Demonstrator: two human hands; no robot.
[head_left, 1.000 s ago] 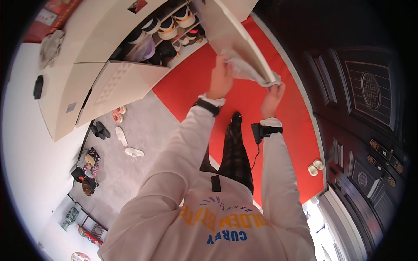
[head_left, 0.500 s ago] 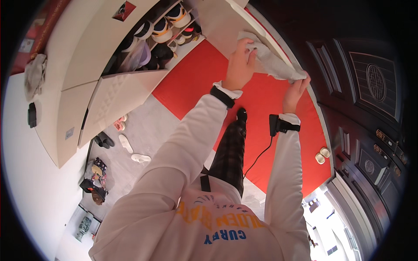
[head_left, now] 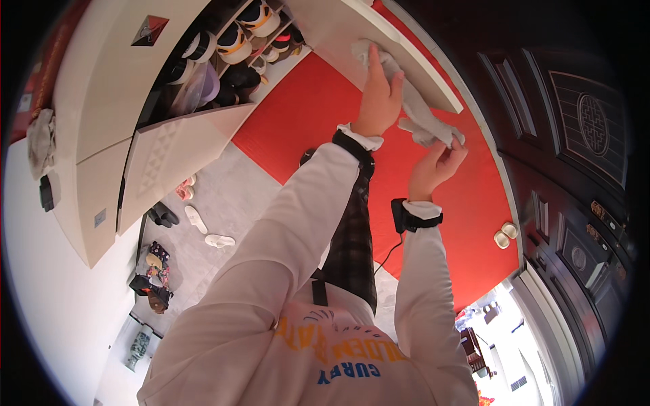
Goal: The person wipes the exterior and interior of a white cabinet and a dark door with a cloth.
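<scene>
A crumpled pale grey cloth (head_left: 418, 111) runs along the inner side of a swung-out cabinet door (head_left: 443, 91). My left hand (head_left: 380, 105) lies against the cloth's upper part, fingers stretched out and thumb standing apart. At the cloth's lower end, just off the door's near corner, my right hand (head_left: 437, 168) pinches it between thumb and fingers. How far the left fingertips press on the cloth is partly hidden.
On the left, a shoe cabinet (head_left: 108, 128) holds several shoes and caps behind another open door (head_left: 183, 159). A red mat (head_left: 291, 122) covers the floor, with cream slippers (head_left: 505, 235) near the dark panelled door (head_left: 575, 135). White slippers (head_left: 196, 220) lie on the grey tiles.
My right hand has come down and left with its end of the cloth, off the door's edge. The left hand's fingers have straightened. More of the cabinet door shows.
</scene>
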